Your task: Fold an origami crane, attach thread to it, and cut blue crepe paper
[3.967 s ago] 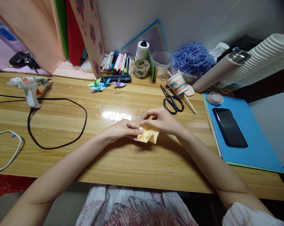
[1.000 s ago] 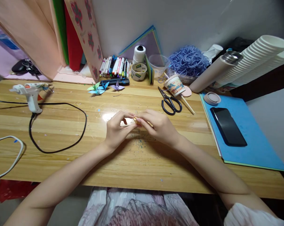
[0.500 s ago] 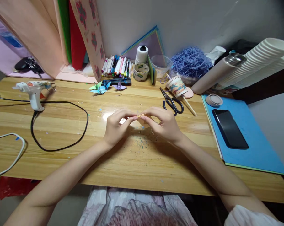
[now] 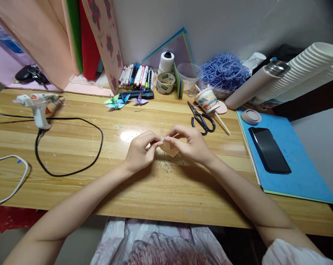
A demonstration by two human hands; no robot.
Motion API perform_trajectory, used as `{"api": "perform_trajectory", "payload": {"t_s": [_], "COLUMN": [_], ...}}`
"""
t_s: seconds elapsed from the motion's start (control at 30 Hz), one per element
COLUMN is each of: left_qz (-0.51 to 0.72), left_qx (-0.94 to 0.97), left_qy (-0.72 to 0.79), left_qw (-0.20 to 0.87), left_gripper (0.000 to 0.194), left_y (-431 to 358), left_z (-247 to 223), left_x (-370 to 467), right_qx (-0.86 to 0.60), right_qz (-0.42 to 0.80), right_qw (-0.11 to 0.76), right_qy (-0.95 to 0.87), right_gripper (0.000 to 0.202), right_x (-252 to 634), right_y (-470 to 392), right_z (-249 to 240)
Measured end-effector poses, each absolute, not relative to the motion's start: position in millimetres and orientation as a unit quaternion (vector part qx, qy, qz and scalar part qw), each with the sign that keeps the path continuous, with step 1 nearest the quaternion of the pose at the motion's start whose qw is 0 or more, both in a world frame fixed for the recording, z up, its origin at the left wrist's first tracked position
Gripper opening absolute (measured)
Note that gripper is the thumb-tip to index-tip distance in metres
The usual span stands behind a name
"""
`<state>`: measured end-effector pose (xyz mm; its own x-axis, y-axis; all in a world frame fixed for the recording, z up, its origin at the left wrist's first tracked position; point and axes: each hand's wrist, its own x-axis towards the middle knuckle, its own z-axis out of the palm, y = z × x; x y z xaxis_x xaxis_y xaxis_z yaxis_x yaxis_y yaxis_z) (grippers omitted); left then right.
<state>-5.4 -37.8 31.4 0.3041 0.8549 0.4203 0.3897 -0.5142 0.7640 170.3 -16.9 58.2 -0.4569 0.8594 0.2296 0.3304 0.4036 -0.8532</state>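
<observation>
Between my two hands, just above the middle of the wooden table, is a small piece of folded pale orange paper [image 4: 170,150]. My left hand [image 4: 142,151] pinches its left end between thumb and fingertips. On the other side my right hand [image 4: 190,144] pinches it too, fingertips almost touching those of the left. Part of the paper hangs below the right fingers; the rest is hidden by them. Beyond the hands lie several folded paper cranes [image 4: 116,103], green and blue, with a purple crane [image 4: 140,100] beside them.
Black-handled scissors [image 4: 202,119] lie beyond my right hand, near a decorated paper cup [image 4: 207,100] with a stick. A glue gun [image 4: 39,108] and its looped cord are at left. The phone [image 4: 269,150] rests on blue sheets [image 4: 301,165]. Markers [image 4: 137,76] line the back.
The paper has turned, so more of its flat face shows below my fingers. My left hand has shifted slightly right and nearer to me; both hands keep their pinch.
</observation>
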Motion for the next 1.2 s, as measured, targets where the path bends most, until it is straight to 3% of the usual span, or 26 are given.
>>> {"api": "perform_trajectory", "payload": {"t_s": [0.27, 0.43, 0.63, 0.77, 0.87, 1.0, 1.2], "left_qz": [0.439, 0.52, 0.559, 0.574, 0.606, 0.582, 0.539], "left_qx": [0.732, 0.621, 0.551, 0.541, 0.554, 0.639, 0.681], "left_qy": [0.444, 0.491, 0.485, 0.458, 0.444, 0.427, 0.441], "left_qw": [0.274, 0.32, 0.385, 0.409, 0.359, 0.265, 0.226], "left_gripper": [0.013, 0.012, 0.013, 0.022, 0.029, 0.01, 0.006], "left_y": [-39, -36, -34, -36, -38, -41, -40], "left_z": [30, 27, 26, 24, 22, 25, 32], "left_x": [-3, -4, -4, -2, -2, -4, -5], "right_qx": [-0.429, -0.479, -0.447, -0.442, -0.458, -0.441, -0.407], "right_qz": [0.385, 0.386, 0.471, 0.448, 0.37, 0.273, 0.212], "right_qw": [0.342, 0.361, 0.373, 0.39, 0.394, 0.385, 0.377], "right_qy": [-0.742, -0.701, -0.663, -0.672, -0.706, -0.764, -0.805], "right_gripper": [0.01, 0.043, 0.024, 0.01, 0.006, 0.005, 0.008], "right_x": [172, 185, 184, 179, 178, 177, 174], "right_y": [-16, -4, -2, -7, -10, -16, -20], "right_z": [58, 63, 64, 63, 64, 67, 68]}}
